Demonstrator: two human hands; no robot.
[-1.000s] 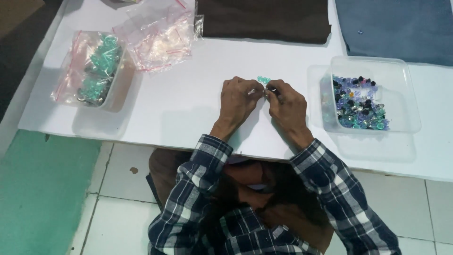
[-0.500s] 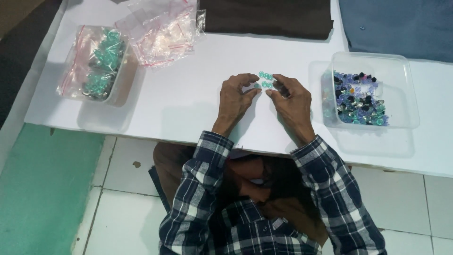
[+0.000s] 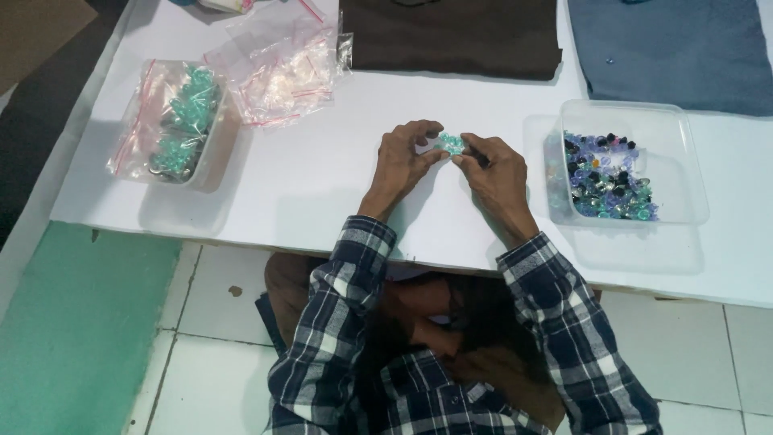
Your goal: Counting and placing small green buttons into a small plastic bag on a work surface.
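left hand [image 3: 400, 161]: fingertips pinched shut on a small teal bead cluster [image 3: 451, 143], wrist resting on the white table [image 3: 322, 185].
right hand [image 3: 498, 173]: fingers closed on the cluster's other side.
bead cluster: held between both hands, just above the table's middle.
right side: clear tray [image 3: 676, 193] of mixed beads.
left side: bagged tub of teal beads [image 3: 173, 125], beside clear zip bags [image 3: 282, 72].
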